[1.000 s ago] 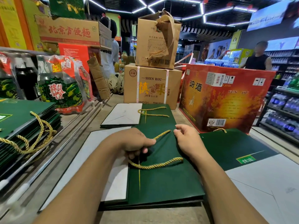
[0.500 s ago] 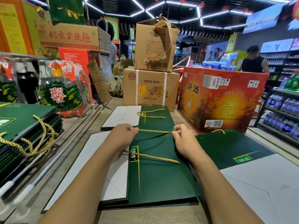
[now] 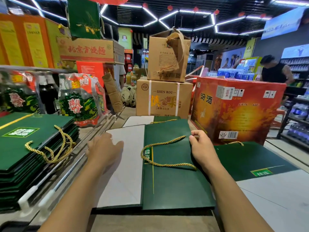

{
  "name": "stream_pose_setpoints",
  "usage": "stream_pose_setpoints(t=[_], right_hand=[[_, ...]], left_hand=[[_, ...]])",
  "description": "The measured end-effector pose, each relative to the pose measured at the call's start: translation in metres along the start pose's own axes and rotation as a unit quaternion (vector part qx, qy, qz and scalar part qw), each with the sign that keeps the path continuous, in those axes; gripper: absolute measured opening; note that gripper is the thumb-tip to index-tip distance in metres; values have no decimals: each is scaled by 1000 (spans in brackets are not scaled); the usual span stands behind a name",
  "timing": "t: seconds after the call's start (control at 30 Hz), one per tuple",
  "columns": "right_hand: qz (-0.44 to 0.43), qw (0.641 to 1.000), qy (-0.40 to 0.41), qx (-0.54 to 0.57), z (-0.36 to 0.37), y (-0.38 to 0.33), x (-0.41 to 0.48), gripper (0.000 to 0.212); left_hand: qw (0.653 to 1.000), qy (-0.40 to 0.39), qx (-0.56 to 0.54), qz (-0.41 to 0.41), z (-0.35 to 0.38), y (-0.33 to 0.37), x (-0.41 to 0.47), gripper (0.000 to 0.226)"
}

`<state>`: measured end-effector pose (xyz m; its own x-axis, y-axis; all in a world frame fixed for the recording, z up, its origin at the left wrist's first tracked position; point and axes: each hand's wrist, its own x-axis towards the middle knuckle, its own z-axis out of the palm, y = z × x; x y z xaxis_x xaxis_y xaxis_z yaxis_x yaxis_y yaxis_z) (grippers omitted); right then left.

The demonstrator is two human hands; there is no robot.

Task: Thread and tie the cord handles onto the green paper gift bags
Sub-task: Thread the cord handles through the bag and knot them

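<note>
flat dark green paper gift bag [image 3: 175, 185] lies atop the pile between the arms, twisted gold cord handle [image 3: 173, 164] looped slack across it, over a small white-lettered label. brown cardboard carton [image 3: 163, 99] behind reads "shen rou"; red printed box [image 3: 234, 118] shows "fj0191". right hand [image 3: 202, 148] pinches the bag's top corner at the cord's end. left hand [image 3: 103, 149] has let go of the cord and slid left, fingers loose, blurred.

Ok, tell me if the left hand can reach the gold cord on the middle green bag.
Probably yes. The left hand hovers open over the white sheet beside the bag, with nothing between it and the looped cord. The right hand pinches only the bag's far corner.
</note>
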<state>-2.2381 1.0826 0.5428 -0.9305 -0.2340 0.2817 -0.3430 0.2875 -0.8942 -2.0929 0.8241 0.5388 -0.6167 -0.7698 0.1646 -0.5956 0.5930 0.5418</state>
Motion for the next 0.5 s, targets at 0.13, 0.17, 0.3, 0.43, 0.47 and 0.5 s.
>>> stream_pose_setpoints(t=[0.13,0.17,0.3,0.43,0.47,0.5], right_hand=[[-32,998,28,34,-6,-5,-3,11],[-35,998,35,39,-7,-5,-2,9],[-4,994,45,101,-11,-6,-5,27],[41,990,23,132,-17,-9,-12,21],[39,991,18,130,-19,-10,-13,15],[33,991,17,132,-22,-13,-14,15]], left_hand=[[997,-49,-16,-51,-15,-19,4,80],[994,-54,-81,-45,-21,-19,-1,67],[919,-43,-385,-72,-35,-24,-16,4],[880,-16,-471,-53,-56,-22,-24,21],[876,-11,-480,-42,-64,-21,-25,28],[874,-5,-484,-25,-73,-19,-28,34]])
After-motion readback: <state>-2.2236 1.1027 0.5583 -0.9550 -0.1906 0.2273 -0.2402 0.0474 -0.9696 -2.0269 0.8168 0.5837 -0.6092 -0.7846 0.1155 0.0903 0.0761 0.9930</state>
